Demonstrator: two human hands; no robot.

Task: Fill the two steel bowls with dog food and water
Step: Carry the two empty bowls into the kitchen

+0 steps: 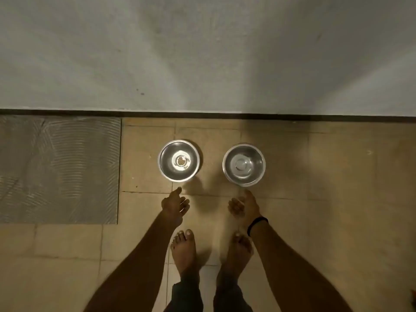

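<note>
Reaching down, the left hand [175, 204] hangs slack, empty, the left bowl [179, 161] just beyond it; the right hand [242, 207] likewise, right bowl [244, 165] beyond; probably to lift both.

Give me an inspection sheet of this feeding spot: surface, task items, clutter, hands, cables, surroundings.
Surface: beige tiled floor, dim, with a bright patch around the bowls.
Job's things: left steel bowl upright, small brown bit at its centre; right steel bowl upright, contents cannot be told.
Clutter: grey ribbed mat left of the bowls.
Grips: left hand and right hand open, holding nothing, near the bowls, not touching; black band on right wrist.
Cables: nothing seen.
Surroundings: grey wall with dark skirting behind the bowls; bare feet.
</note>
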